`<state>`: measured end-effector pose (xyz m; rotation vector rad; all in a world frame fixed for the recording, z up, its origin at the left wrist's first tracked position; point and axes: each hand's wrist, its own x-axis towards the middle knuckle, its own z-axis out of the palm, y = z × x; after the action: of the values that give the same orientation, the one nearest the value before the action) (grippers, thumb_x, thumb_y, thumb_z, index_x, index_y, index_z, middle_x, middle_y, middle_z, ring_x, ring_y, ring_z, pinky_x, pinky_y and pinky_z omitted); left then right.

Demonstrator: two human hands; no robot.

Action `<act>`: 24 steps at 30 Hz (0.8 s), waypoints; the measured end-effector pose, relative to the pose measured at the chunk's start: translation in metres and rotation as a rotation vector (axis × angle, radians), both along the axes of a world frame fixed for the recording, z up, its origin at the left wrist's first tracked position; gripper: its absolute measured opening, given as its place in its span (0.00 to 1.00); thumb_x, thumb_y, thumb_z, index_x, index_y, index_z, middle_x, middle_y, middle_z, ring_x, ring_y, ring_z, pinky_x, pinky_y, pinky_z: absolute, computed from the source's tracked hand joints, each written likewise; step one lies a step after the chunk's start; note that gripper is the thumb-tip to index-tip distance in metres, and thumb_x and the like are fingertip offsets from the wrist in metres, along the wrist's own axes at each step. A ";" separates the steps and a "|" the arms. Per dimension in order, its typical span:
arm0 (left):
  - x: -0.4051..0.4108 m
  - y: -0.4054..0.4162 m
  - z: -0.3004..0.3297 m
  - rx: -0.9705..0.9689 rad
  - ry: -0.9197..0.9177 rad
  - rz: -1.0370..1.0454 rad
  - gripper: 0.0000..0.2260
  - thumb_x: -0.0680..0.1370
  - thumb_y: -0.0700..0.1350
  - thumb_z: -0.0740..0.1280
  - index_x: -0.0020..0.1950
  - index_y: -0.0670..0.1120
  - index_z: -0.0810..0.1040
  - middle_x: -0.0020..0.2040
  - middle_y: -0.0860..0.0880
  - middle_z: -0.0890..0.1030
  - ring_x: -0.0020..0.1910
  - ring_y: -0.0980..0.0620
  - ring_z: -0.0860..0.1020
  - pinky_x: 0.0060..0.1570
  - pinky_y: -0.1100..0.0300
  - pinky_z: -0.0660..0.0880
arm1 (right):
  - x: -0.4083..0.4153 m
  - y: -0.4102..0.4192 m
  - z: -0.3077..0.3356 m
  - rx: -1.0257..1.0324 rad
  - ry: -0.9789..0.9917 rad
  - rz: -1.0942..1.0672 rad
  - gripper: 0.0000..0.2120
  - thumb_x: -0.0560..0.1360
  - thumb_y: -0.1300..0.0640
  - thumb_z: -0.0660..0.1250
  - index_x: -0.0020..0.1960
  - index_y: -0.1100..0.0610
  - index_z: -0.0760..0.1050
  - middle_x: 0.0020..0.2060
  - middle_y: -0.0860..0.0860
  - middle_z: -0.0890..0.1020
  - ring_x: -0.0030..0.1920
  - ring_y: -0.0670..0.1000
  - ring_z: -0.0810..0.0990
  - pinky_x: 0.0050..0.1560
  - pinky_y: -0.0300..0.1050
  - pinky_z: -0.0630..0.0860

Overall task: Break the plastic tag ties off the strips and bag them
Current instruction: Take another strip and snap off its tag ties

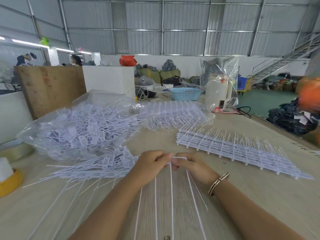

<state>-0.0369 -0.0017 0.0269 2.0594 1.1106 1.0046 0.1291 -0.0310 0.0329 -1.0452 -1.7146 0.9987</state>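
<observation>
My left hand (pixel 151 161) and my right hand (pixel 192 165) meet at the table's middle, both pinching one white strip of tag ties (pixel 171 187) whose long tails hang toward me. Loose broken-off ties (pixel 97 168) lie in a heap just left of my left hand. A clear plastic bag (pixel 81 129) holding many loose ties sits at the left. A stack of unbroken strips (pixel 239 151) lies to the right of my hands. More strips (pixel 174 113) lie in clear wrap farther back.
A yellow tape roll (pixel 9 183) sits at the left edge. At the back stand a blue basket (pixel 185 93), a white kettle in a clear bag (pixel 219 90), a white box (pixel 109 78) and a wooden board (pixel 52 89). People work far left.
</observation>
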 end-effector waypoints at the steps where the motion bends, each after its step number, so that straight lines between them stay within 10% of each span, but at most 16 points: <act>1: 0.000 0.001 0.000 -0.006 -0.017 -0.002 0.19 0.78 0.51 0.63 0.27 0.54 0.73 0.25 0.57 0.72 0.24 0.62 0.67 0.27 0.69 0.63 | 0.000 -0.001 0.001 -0.001 0.011 0.000 0.10 0.75 0.60 0.65 0.36 0.59 0.76 0.33 0.51 0.77 0.38 0.46 0.75 0.44 0.34 0.70; 11: -0.003 0.004 0.004 -0.162 -0.414 0.063 0.21 0.80 0.50 0.60 0.27 0.52 0.72 0.24 0.57 0.68 0.25 0.59 0.66 0.31 0.63 0.62 | -0.009 0.006 0.002 0.336 0.084 -0.245 0.11 0.77 0.65 0.63 0.38 0.56 0.76 0.28 0.45 0.73 0.32 0.43 0.71 0.36 0.33 0.67; 20: -0.013 0.003 0.018 -0.058 -0.615 0.042 0.19 0.77 0.32 0.56 0.31 0.47 0.77 0.24 0.54 0.69 0.22 0.58 0.64 0.23 0.67 0.60 | 0.022 0.021 0.003 0.084 0.447 -0.177 0.07 0.65 0.60 0.58 0.29 0.60 0.65 0.22 0.53 0.71 0.24 0.53 0.71 0.33 0.44 0.72; 24: -0.016 -0.002 0.023 0.017 -0.606 0.056 0.10 0.74 0.31 0.56 0.37 0.38 0.74 0.26 0.53 0.72 0.24 0.56 0.65 0.25 0.63 0.61 | 0.035 0.027 -0.002 0.075 0.065 -0.366 0.08 0.66 0.56 0.58 0.31 0.60 0.66 0.27 0.51 0.70 0.32 0.52 0.69 0.37 0.39 0.66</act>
<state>-0.0533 -0.0038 0.0501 1.5676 0.8356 1.5322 0.1646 -0.0040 0.0311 -1.2094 -1.4295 0.7212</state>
